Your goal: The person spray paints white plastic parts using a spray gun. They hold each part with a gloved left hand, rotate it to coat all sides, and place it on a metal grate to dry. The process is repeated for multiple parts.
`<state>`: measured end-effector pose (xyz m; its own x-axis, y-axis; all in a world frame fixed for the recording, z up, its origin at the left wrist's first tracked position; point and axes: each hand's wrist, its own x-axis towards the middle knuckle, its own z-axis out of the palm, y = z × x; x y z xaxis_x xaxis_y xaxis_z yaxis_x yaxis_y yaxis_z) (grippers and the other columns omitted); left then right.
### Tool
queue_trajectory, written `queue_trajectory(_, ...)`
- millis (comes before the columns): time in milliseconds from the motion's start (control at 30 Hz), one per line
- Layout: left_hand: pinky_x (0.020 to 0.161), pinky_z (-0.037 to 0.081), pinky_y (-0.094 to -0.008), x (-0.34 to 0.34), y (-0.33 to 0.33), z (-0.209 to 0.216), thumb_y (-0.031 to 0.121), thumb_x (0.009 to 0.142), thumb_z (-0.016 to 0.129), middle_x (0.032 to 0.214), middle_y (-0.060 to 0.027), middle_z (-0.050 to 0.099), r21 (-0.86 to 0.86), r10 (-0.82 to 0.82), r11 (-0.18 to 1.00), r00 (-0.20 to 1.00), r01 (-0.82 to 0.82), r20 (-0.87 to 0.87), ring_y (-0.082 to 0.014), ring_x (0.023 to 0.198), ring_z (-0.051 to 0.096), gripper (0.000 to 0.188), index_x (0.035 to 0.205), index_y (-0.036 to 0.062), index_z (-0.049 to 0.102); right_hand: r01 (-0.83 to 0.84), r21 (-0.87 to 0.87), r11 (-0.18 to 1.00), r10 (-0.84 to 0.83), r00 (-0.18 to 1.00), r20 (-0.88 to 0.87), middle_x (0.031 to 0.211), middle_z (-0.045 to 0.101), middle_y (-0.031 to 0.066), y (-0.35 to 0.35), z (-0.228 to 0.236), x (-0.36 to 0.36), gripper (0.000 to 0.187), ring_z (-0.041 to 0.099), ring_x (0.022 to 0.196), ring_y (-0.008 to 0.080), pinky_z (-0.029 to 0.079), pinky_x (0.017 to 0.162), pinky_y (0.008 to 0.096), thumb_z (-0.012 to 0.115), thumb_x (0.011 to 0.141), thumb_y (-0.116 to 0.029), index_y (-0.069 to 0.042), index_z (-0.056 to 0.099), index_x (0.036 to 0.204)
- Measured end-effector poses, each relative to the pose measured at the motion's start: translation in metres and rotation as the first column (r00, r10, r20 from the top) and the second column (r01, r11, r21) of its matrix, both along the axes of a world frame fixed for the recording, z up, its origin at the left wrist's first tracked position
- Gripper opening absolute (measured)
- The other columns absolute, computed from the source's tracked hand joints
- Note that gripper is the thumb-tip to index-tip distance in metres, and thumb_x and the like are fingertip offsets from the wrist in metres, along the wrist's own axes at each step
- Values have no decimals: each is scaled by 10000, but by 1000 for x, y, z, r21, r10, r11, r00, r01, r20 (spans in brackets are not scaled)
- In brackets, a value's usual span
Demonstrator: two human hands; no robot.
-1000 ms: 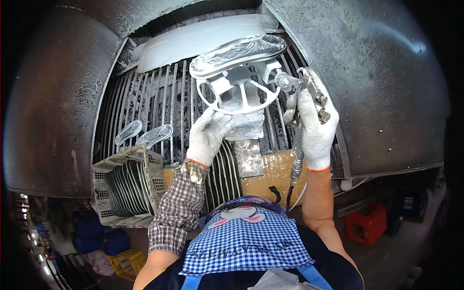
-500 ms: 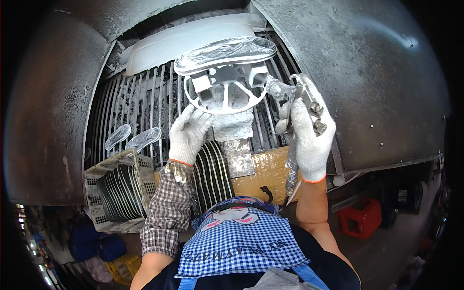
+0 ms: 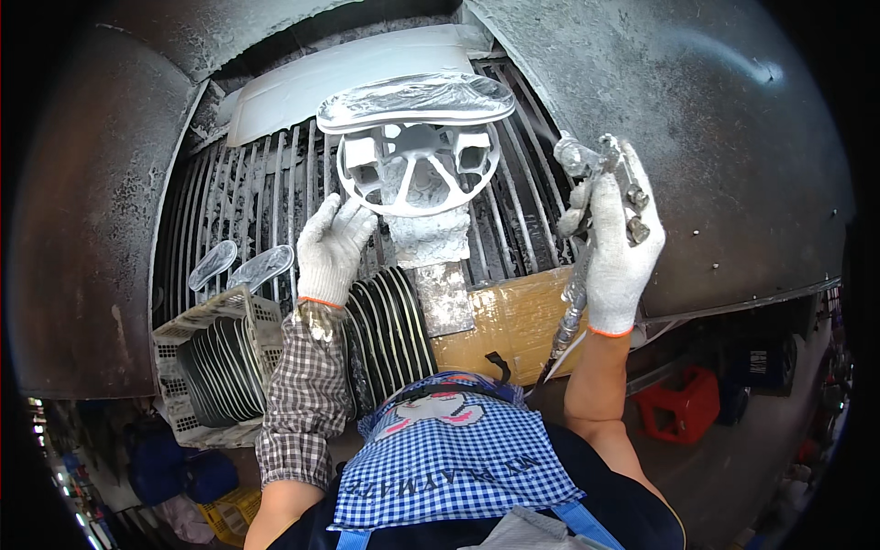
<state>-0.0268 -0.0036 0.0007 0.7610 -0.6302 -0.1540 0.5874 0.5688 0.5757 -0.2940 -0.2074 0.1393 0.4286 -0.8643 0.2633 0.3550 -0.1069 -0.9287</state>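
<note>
A shoe sole [image 3: 417, 101] with a shiny, wrinkled silvery top and a pale rim lies across a white-coated spoked wheel [image 3: 423, 210]. My left hand [image 3: 332, 247], in a white knit glove, is by the wheel's lower left rim with its fingers stretched out; whether the fingertips touch the rim I cannot tell. On the right, my gloved right hand [image 3: 625, 247] is closed around a crusted spray gun [image 3: 575, 156], which points toward the wheel and sole from a short way off. A wrapped hose [image 3: 570, 316] hangs below the gun.
Two silvery insole-shaped pieces [image 3: 261, 268] lie on the slatted grate [image 3: 266, 174] at left. A plastic crate [image 3: 266, 316] holds several dark soles, with another row of dark soles [image 3: 390, 316] beside it. Metal panels [image 3: 733, 183] flank the grate; cardboard [image 3: 513, 321] covers its front edge.
My right hand has moved the spray gun rightward, away from the wheel. The wheel and sole have turned slightly. My left hand remains near the rim, fingers extended.
</note>
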Motion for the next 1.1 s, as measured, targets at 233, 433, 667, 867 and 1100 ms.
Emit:
queue_trajectory(233,1072,564,-580,10,3,-4,157,992,650,1468,-379,528,8,30,1000,1000,-30,1,-497,1331,590,396,1311,-56,552,-133,88,987,132,991,17,1016,709,67,20,3,-12,515,610,757,58,539,661,213,640,1082,-90,65,489,1549)
queue_trajectory(433,1064,569,-560,18,1,-3,153,998,648,1427,-353,563,-12,44,999,999,-44,16,-467,1314,608,371,1297,-47,556,-73,76,994,70,996,51,1025,704,69,9,6,-21,507,601,776,49,534,659,204,633,1089,-100,49,493,1553)
queue_trajectory(667,985,613,-515,-17,-18,-26,109,963,682,1104,-193,702,68,-19,997,997,23,-71,-336,1051,710,255,1169,-32,630,-149,71,986,151,988,-30,1059,713,82,22,21,-32,498,602,802,38,536,674,193,604,1090,-77,58,482,1554)
queue_trajectory(867,1059,567,-585,-60,-43,-23,157,1006,624,1361,-263,650,0,-111,994,979,112,-168,-459,1267,649,423,1363,-62,559,-110,68,992,111,994,-3,1002,702,65,16,29,-26,513,604,780,46,526,653,203,631,1088,-102,54,487,1555)
queue_trajectory(1100,1148,495,-620,-48,-29,-4,130,998,605,1451,-290,601,-63,-197,980,965,188,-173,-483,1355,584,472,1412,-80,523,-87,96,992,88,996,-8,1002,715,77,18,32,-33,490,608,747,52,524,654,203,610,1093,-106,62,506,1541)
